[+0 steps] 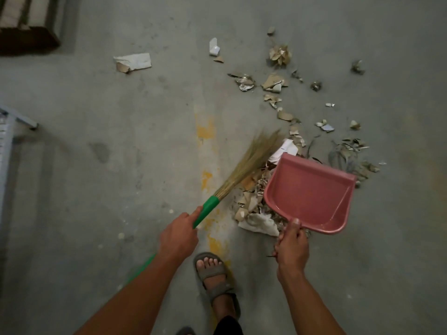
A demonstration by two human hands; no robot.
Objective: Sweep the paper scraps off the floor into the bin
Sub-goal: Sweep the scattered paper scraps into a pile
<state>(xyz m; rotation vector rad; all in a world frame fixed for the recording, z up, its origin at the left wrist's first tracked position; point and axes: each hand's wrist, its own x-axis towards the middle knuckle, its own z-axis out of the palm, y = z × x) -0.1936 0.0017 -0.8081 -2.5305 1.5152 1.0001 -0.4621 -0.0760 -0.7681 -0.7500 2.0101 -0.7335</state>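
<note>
Left hand (177, 234) grips the green handle of the broom (244, 163) low down, near the bristle collar, fingers curled round it with the index laid along the shaft; probably choked up like this for short, controlled strokes. Right hand (292, 245) holds the pink dustpan (312, 194) by its short handle, thumb on top, fingers wrapped under. The pan looks empty, and its open lip faces away from the person toward the scattered bits; whether the lip touches the floor (121, 165) I cannot tell. Bristles fan out up and to the right, tips just reaching a white sheet at the pan's far-left corner. The gathered pile of paper scraps (251, 201) sits between broom and pan, hard against the pan's left wall, not at its mouth, so the pan likely needs turning or shifting before anything goes in. Loose scraps trail away beyond the pan, one larger torn piece (133, 61) lies well apart up left, and dry leaves (348, 151) lie right of the pan's lip. Open concrete left of the broom gives swing room; a metal frame (14, 126) at the left edge and a dark wooden thing (26, 27) top left are well clear. A sandalled foot (212, 269) stands near the pile's near edge. No bin in view.
</note>
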